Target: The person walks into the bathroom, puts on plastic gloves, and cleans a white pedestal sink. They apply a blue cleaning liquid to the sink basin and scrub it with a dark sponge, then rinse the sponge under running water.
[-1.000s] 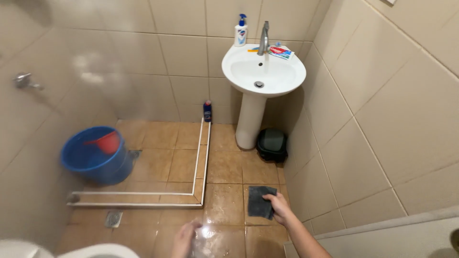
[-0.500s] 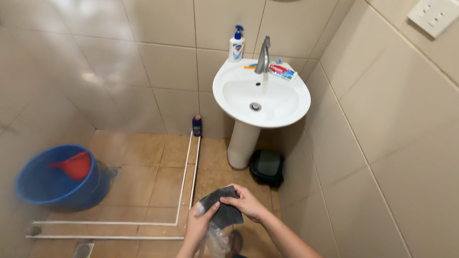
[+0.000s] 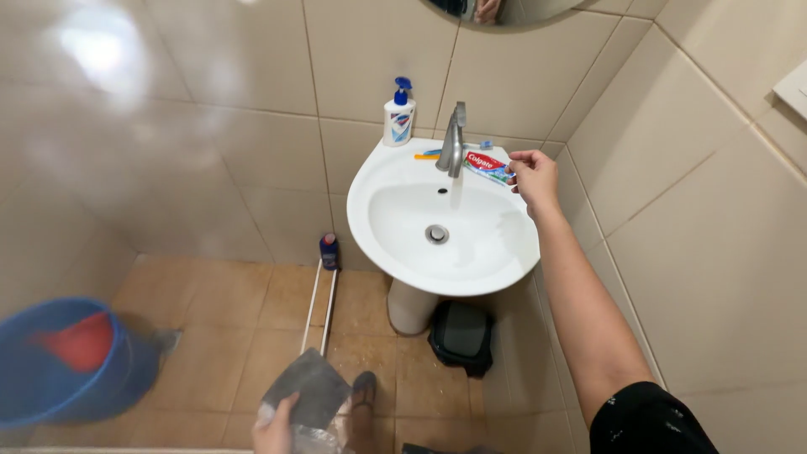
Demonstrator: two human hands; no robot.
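Note:
My right hand (image 3: pixel 533 176) reaches out over the back right rim of the white pedestal sink (image 3: pixel 395 244); its fingertips touch the end of a toothpaste tube (image 3: pixel 486 166) lying there. Whether the fingers grip the tube is unclear. My left hand (image 3: pixel 277 430) is low at the bottom edge, holding a dark grey cloth (image 3: pixel 306 390) together with a clear plastic bag (image 3: pixel 315 439). The metal faucet (image 3: pixel 452 143) stands just left of the tube.
A soap pump bottle (image 3: pixel 398 116) and a toothbrush (image 3: pixel 433 155) sit on the sink's back rim. A small black bin (image 3: pixel 461 335) stands beside the pedestal, a blue bottle (image 3: pixel 328 250) by the wall. A blue bucket (image 3: pixel 59 370) with a red dipper is at the left.
My right hand let go of the grey cloth and rose to the toothpaste tube on the sink. My left hand now holds the cloth alone. The view tilted up toward the sink.

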